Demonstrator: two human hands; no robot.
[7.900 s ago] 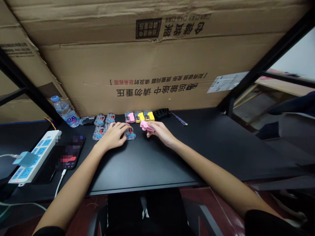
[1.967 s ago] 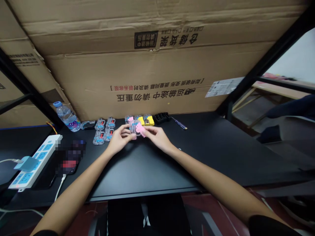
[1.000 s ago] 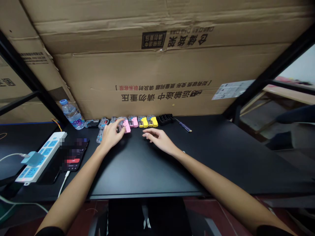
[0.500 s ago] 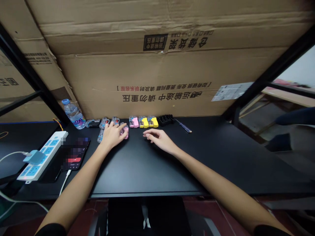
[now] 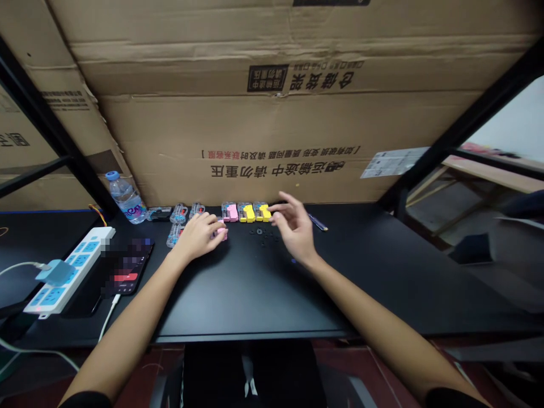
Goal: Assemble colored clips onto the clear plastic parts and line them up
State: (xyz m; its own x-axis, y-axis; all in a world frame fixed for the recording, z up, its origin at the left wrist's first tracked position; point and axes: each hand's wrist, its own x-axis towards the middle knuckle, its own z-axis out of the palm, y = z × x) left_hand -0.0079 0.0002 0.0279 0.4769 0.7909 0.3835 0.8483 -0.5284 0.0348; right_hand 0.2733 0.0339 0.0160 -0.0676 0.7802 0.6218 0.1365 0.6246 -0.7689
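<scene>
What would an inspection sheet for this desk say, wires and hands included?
Surface: matte black tabletop.
Things: left hand touches a clear-and-pink plastic piece; right hand is near small black loose parts.
Clutter: clear blue-capped plastic bottle, dark smartphone.
Hands: left partly covers its piece; right has fingers apart, nothing seen held.
Cables: white cable runs to the smartphone; blue plug in a long white power strip.
Surroundings: brown printed cardboard behind.

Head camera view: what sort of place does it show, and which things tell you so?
Probably an improvised work desk: small clear-cased units with pink or yellow parts are lined up on a black desktop, near a slim screwdriver-like tool.
</scene>
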